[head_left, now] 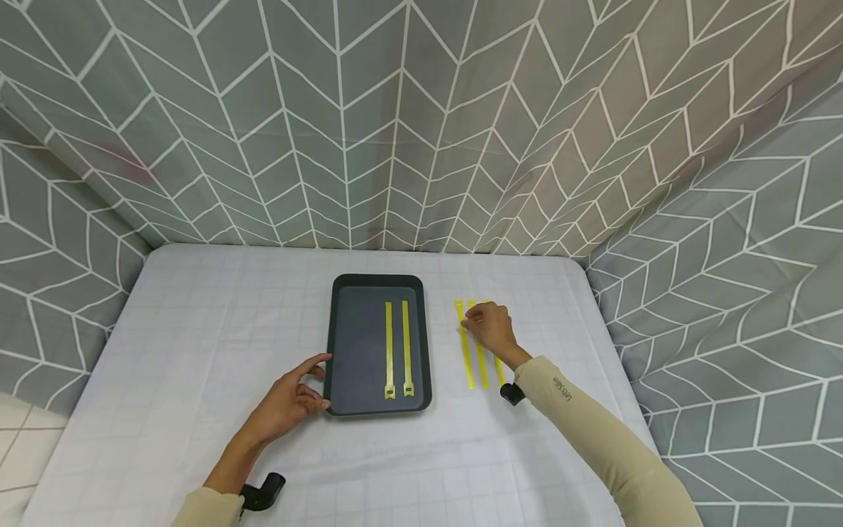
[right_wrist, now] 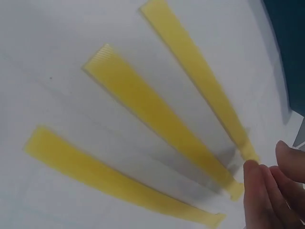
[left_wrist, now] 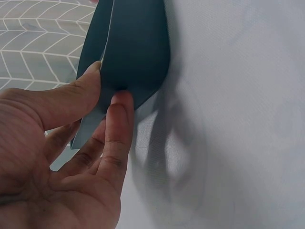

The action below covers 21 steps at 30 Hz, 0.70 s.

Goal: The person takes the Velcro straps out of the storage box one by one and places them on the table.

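Observation:
My left hand [head_left: 286,402] is at the near left corner of a dark grey tray [head_left: 356,351]. In the left wrist view, its thumb lies on the tray's rim [left_wrist: 108,38] and its fingertips press the outer wall. Over the straps to the right of the tray is my right hand [head_left: 492,329], its fingers fairly straight. In the right wrist view, a fingertip overlaps the slotted head of the yellow cable strap [right_wrist: 205,81] nearest the tray, while the thumb stays apart. Two more yellow straps, a middle one [right_wrist: 157,114] and an outer one [right_wrist: 114,179], lie beside it.
Inside the tray, two yellow straps, one left [head_left: 389,344] and one right [head_left: 405,344], lie side by side, slotted heads toward me. A white cloth [head_left: 230,315] covers the table. Patterned curtains [head_left: 369,146] hang behind and at both sides.

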Each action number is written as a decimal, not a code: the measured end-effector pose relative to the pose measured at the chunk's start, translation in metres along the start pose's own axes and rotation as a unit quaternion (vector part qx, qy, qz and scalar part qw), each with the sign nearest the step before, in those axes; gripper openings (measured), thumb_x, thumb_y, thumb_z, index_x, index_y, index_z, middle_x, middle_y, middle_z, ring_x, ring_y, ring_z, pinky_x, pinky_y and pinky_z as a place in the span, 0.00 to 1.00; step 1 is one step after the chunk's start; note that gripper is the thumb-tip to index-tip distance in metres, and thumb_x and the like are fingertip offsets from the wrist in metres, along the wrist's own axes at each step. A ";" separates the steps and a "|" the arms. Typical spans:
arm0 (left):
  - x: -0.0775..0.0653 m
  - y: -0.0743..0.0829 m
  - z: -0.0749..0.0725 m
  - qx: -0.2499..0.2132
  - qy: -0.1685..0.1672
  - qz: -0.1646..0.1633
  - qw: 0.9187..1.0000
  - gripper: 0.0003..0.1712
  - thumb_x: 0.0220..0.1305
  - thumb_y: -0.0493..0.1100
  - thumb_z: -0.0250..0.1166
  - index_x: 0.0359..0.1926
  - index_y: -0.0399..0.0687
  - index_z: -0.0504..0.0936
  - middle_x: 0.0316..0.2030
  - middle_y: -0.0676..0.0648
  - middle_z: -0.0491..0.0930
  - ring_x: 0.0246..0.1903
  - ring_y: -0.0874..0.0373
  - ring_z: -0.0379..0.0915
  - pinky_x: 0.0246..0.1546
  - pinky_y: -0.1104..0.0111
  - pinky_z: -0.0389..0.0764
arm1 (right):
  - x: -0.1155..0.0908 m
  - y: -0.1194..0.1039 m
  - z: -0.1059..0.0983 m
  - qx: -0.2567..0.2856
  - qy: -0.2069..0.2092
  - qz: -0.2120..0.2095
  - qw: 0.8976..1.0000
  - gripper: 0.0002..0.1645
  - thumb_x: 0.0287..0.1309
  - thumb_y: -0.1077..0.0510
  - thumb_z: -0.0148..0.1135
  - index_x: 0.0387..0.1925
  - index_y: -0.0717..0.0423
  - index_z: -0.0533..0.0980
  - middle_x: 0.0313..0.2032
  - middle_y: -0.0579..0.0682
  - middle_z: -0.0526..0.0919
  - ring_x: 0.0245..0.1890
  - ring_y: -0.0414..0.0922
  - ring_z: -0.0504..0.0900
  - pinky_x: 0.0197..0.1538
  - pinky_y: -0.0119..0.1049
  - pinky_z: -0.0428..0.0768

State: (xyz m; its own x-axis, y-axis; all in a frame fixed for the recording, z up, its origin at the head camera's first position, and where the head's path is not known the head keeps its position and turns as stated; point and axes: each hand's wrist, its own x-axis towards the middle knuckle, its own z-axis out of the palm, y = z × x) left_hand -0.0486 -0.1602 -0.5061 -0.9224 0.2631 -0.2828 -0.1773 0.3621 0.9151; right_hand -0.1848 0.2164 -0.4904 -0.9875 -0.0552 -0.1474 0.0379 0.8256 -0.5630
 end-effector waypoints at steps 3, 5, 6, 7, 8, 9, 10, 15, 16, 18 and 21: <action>0.000 -0.001 0.000 -0.001 -0.001 -0.002 1.000 0.48 0.56 0.27 0.71 0.75 0.44 0.60 0.59 0.33 0.68 0.36 0.56 0.80 0.34 0.70 0.80 | 0.002 -0.001 -0.001 0.008 0.001 -0.013 1.000 0.18 0.59 0.57 0.70 0.48 0.64 0.83 0.43 0.59 0.88 0.43 0.54 0.88 0.44 0.46 0.85; 0.000 -0.001 0.000 -0.002 -0.001 -0.003 1.000 0.48 0.56 0.27 0.71 0.75 0.44 0.60 0.59 0.33 0.68 0.37 0.56 0.80 0.34 0.70 0.79 | 0.003 -0.002 -0.001 0.015 0.003 -0.029 0.999 0.19 0.59 0.58 0.71 0.49 0.64 0.82 0.44 0.60 0.88 0.44 0.55 0.88 0.46 0.47 0.85; 0.000 -0.001 0.000 -0.002 -0.001 -0.004 1.000 0.48 0.55 0.27 0.71 0.75 0.44 0.60 0.59 0.33 0.68 0.37 0.56 0.80 0.34 0.70 0.79 | 0.004 -0.002 -0.001 0.015 0.003 -0.038 0.999 0.19 0.58 0.58 0.71 0.50 0.64 0.82 0.45 0.60 0.88 0.45 0.55 0.88 0.48 0.48 0.84; 0.000 -0.001 0.000 -0.003 -0.001 -0.004 1.000 0.48 0.55 0.27 0.71 0.75 0.44 0.60 0.59 0.33 0.68 0.37 0.56 0.80 0.34 0.70 0.79 | 0.005 -0.003 -0.001 0.016 0.002 -0.048 0.999 0.20 0.58 0.58 0.71 0.50 0.64 0.82 0.45 0.60 0.88 0.46 0.55 0.88 0.48 0.48 0.84; -0.001 -0.001 0.000 -0.003 -0.002 -0.004 1.000 0.48 0.55 0.27 0.71 0.75 0.44 0.60 0.59 0.33 0.68 0.37 0.56 0.80 0.34 0.70 0.79 | 0.005 -0.004 -0.002 0.018 0.001 -0.058 0.998 0.20 0.58 0.59 0.71 0.50 0.64 0.82 0.46 0.60 0.88 0.46 0.55 0.87 0.49 0.48 0.84; -0.001 -0.001 0.000 -0.003 -0.001 -0.004 1.000 0.48 0.55 0.27 0.71 0.75 0.44 0.60 0.59 0.33 0.68 0.37 0.56 0.80 0.34 0.70 0.79 | 0.006 -0.005 -0.002 0.018 0.000 -0.065 0.998 0.20 0.58 0.59 0.72 0.50 0.64 0.82 0.46 0.60 0.87 0.46 0.56 0.87 0.49 0.49 0.84; -0.001 -0.001 0.000 -0.004 -0.001 -0.003 1.000 0.48 0.55 0.27 0.71 0.75 0.44 0.60 0.59 0.33 0.68 0.37 0.56 0.80 0.34 0.70 0.79 | 0.007 -0.005 -0.002 0.017 -0.001 -0.072 0.997 0.20 0.58 0.59 0.72 0.50 0.64 0.82 0.47 0.60 0.87 0.46 0.56 0.87 0.49 0.49 0.84; -0.001 -0.001 -0.001 -0.007 -0.003 0.000 1.000 0.48 0.55 0.27 0.71 0.75 0.43 0.60 0.59 0.32 0.68 0.37 0.56 0.80 0.34 0.70 0.80 | 0.011 -0.014 -0.007 0.016 -0.001 -0.092 0.996 0.20 0.56 0.61 0.73 0.50 0.63 0.82 0.48 0.60 0.87 0.47 0.57 0.86 0.47 0.49 0.85; -0.001 -0.001 -0.001 -0.007 -0.003 0.001 1.000 0.48 0.55 0.27 0.71 0.75 0.43 0.60 0.59 0.32 0.68 0.37 0.56 0.80 0.34 0.70 0.80 | 0.012 -0.016 -0.008 0.018 -0.002 -0.097 0.995 0.20 0.56 0.61 0.73 0.50 0.63 0.82 0.49 0.59 0.86 0.48 0.57 0.86 0.47 0.49 0.84; 0.000 -0.001 0.000 -0.006 -0.002 0.000 1.000 0.48 0.55 0.27 0.71 0.75 0.44 0.60 0.59 0.33 0.68 0.37 0.56 0.80 0.34 0.70 0.79 | 0.013 -0.018 -0.010 0.028 -0.009 -0.113 0.993 0.21 0.56 0.62 0.73 0.51 0.64 0.82 0.50 0.59 0.86 0.49 0.57 0.85 0.49 0.49 0.84; 0.000 -0.001 0.000 -0.007 -0.002 -0.005 1.000 0.48 0.56 0.27 0.71 0.75 0.45 0.60 0.60 0.33 0.68 0.37 0.56 0.80 0.34 0.70 0.79 | 0.015 -0.021 -0.009 0.039 -0.033 -0.147 0.988 0.21 0.56 0.62 0.73 0.52 0.63 0.81 0.51 0.58 0.85 0.52 0.56 0.83 0.53 0.48 0.82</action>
State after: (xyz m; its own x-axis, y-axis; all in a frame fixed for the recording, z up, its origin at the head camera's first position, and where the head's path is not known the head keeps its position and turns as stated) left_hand -0.0486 -0.1603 -0.5075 -0.9193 0.2633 -0.2925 -0.1909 0.3513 0.9166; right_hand -0.2022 0.2032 -0.4730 -0.9454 -0.3254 -0.0200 -0.2352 0.7232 -0.6494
